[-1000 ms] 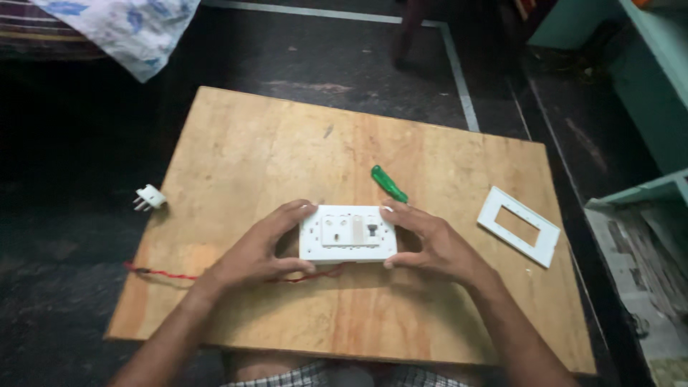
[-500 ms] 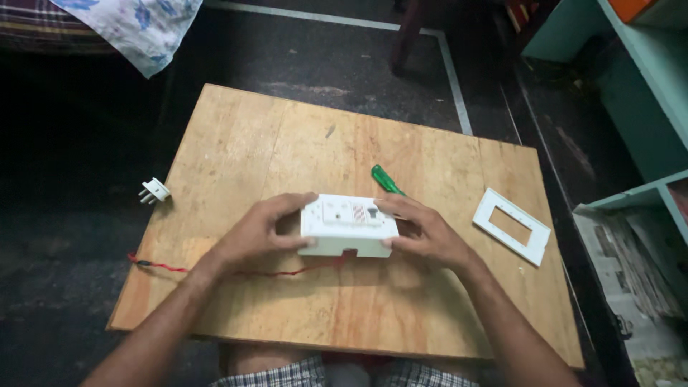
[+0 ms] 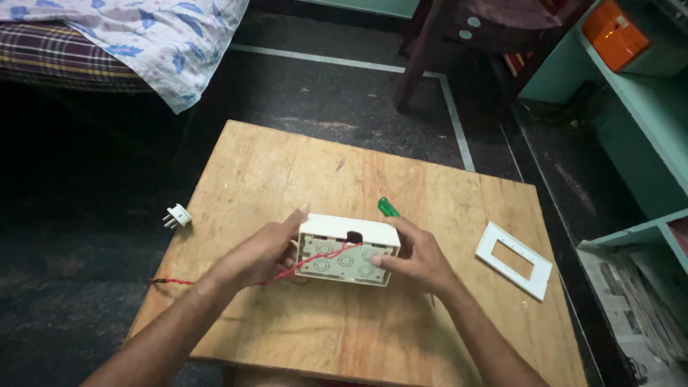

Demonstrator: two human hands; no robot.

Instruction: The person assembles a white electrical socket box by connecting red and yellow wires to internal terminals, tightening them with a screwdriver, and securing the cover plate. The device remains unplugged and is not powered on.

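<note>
1. White switch box (image 3: 347, 249) at worktop (image 3: 301, 172) centre, tipped so its back with round knockouts shows.
2. Left hand (image 3: 261, 252) grips box's left end; right hand (image 3: 419, 258) grips right end.
3. Red wire (image 3: 215, 282) exits box, running left.
4. Green screwdriver (image 3: 388, 207) just behind box; white frame plate (image 3: 514, 259) right; white plug (image 3: 176, 216) left, off worktop.

green tool (image 3: 388, 207) mostly behind white box (image 3: 347, 249), box's front face unseen
</note>
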